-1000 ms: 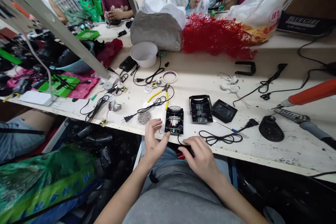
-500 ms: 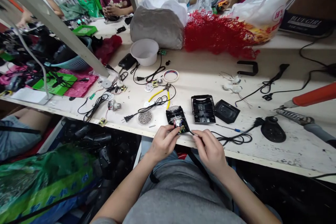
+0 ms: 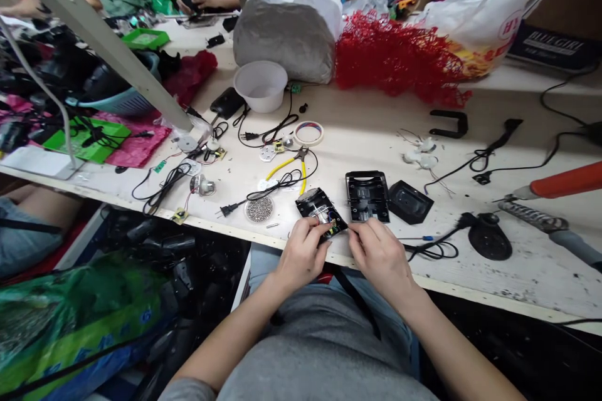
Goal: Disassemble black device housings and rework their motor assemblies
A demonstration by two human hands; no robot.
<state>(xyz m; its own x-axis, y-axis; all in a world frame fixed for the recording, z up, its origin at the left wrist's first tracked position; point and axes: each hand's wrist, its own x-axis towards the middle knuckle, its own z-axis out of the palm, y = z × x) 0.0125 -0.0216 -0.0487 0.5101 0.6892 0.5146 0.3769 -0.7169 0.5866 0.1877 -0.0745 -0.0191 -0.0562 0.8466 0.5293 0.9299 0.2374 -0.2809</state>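
At the bench's front edge lies a black plastic housing half (image 3: 306, 203) with wires, a motor-like metal part and a small circuit board (image 3: 330, 227) inside. My left hand (image 3: 303, 254) is closed on the housing's near end, fingertips at the board. Close by on the right, my right hand (image 3: 380, 257) pinches a black power cord (image 3: 435, 252) beside the housing's corner; the pinched stretch is mostly hidden by the fingers. Behind that hand sits a second, open black housing half (image 3: 367, 191), with a black angular cover (image 3: 410, 202) next to it.
Yellow-handled pliers (image 3: 303, 166), a dish of small screws (image 3: 258, 207) and a tape roll (image 3: 308, 133) lie left of centre. A soldering iron (image 3: 564, 180) with its coiled holder (image 3: 536, 216) is at right. A white bowl (image 3: 260, 84) stands behind. People sit across the bench.
The housing has turned slightly, its near end swinging right. My right hand has come nearer the housing's corner, and my left fingers have shifted a little. The camera view has moved slightly.
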